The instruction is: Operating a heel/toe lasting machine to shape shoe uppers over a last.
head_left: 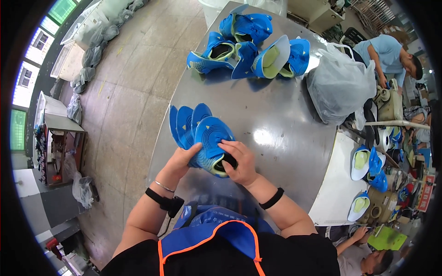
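Note:
Over the near part of the metal table I hold several blue shoe uppers (214,131) nested together, with their rounded ends fanned out up and to the left. My left hand (183,157) is closed on the left side of this stack, thumb on top and the other fingers hidden beneath. On the frontmost upper, my right hand (240,162) grips the edge of the dark opening, its fingers on the blue surface and its thumb by the yellow-green lining. Farther back on the table lies a pile of similar blue uppers (248,55), some showing pale green insides.
The metal table (281,138) has a translucent plastic bag (343,85) at its far right. A white board (334,184) adjoins on the right, with more blue uppers (360,162) along its edge. Two other people sit at the right, one by a sewing machine (389,103).

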A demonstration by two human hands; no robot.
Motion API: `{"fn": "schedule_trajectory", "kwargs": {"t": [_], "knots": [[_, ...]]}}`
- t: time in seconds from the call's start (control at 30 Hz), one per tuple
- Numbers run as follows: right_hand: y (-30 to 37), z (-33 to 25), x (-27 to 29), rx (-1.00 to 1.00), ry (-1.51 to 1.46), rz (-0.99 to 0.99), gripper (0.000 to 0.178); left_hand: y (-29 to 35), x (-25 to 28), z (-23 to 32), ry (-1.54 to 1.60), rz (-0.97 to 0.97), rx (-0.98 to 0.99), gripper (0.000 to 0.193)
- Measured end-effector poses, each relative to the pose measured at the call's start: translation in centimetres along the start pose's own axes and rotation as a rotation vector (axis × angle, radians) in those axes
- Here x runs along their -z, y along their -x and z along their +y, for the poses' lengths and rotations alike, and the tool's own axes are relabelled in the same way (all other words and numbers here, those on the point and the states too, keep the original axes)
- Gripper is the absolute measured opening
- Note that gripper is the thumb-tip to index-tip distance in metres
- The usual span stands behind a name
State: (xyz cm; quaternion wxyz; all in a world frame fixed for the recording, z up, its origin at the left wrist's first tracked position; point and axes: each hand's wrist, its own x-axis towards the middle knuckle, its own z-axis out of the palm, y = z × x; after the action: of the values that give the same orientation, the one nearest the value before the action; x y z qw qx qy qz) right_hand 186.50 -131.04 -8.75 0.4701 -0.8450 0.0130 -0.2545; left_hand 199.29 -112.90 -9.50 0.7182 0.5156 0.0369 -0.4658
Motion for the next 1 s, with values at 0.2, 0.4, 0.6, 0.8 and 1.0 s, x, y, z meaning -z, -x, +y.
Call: {"fn": "schedule_trajectory", "kwargs": {"t": [0.2, 0.4, 0.6, 0.8, 1.0], "knots": [[-6.1, 6.5, 0.2, -0.115, -0.049, 0.063, 0.022, -1.9, 1.8, -0.2, 0.091, 0.131, -0.013, 0.058], [-16.1, 18.5, 5.6, -0.069, 0.613, 0.577, 0.033, -2.9, 0.8, -2.1, -0.023, 0.154, -0.054, 0.057], [-12.8, 21.6, 7.4, -0.482, -0.162, 0.544, 0.037, -3.9, 0.5, -1.0, 0.151, 0.206, 0.047, 0.053], [-3.2, 3.1, 4.5, -0.694, -1.557, 0.675, 0.043, -3.5, 0.4, -2.3, 0.157, 0.333, -0.066, 0.056], [6.7, 6.3, 0.5, -1.354, -1.219, 0.704, 0.040, -3.9, -4.1, -4.0, -0.048, 0.120, -0.180, 0.055]]}}
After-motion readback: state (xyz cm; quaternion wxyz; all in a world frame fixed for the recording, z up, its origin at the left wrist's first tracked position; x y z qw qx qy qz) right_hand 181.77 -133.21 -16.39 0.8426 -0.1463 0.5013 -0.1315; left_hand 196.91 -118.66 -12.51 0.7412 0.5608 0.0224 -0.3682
